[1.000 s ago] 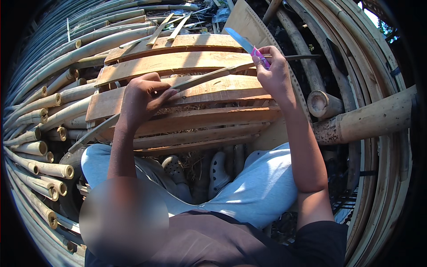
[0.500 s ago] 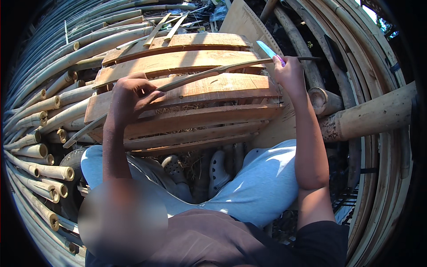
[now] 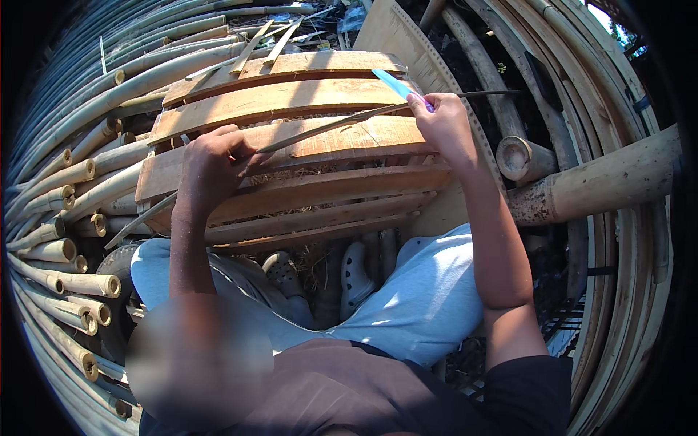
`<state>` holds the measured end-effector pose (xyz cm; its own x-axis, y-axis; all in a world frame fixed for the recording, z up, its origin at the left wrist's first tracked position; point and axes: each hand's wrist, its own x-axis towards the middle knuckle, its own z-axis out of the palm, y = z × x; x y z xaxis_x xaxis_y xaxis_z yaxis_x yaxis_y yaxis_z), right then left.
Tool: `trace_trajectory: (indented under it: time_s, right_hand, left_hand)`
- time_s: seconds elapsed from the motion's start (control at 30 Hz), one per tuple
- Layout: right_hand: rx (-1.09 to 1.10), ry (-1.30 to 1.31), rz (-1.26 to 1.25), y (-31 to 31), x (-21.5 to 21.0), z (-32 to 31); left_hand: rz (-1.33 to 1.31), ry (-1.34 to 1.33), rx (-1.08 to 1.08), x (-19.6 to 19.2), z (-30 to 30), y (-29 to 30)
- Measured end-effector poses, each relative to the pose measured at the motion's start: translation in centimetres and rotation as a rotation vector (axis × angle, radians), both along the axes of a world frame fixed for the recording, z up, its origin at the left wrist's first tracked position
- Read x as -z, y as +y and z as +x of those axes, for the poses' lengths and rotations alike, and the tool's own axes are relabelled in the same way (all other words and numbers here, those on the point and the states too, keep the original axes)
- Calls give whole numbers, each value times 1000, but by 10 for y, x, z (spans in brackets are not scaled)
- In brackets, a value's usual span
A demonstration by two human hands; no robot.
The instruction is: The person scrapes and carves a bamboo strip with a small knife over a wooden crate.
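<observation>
A long, thin bamboo strip (image 3: 327, 125) lies slantwise across the wooden crate (image 3: 291, 102), dark and narrow, its near-left end running past the crate's edge. The left hand (image 3: 211, 163) is closed around it near the middle. The right hand (image 3: 443, 127) pinches it farther right and also grips a blue-bladed knife (image 3: 396, 85). Bamboo poles (image 3: 65, 251) are stacked at left.

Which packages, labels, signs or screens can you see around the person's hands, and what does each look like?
None in view: no package, label, sign or screen shows.
What is there: a thin bamboo strip held by the left hand and right hand, a blue-bladed knife, a slatted wooden crate, and stacked bamboo poles.
</observation>
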<state>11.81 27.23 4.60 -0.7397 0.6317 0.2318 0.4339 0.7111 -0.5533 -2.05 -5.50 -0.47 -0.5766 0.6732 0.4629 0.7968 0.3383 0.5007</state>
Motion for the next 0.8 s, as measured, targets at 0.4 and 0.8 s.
trace_trajectory:
  time_s: [0.4,0.8]
  right_hand:
    - [50,80,-18,9,-2,-3]
    - [33,94,-43,-9,2,-3]
  left_hand:
    - [-12,-33,-31,-4,-2,0]
    - [1,-9,-33,-3,-1,4]
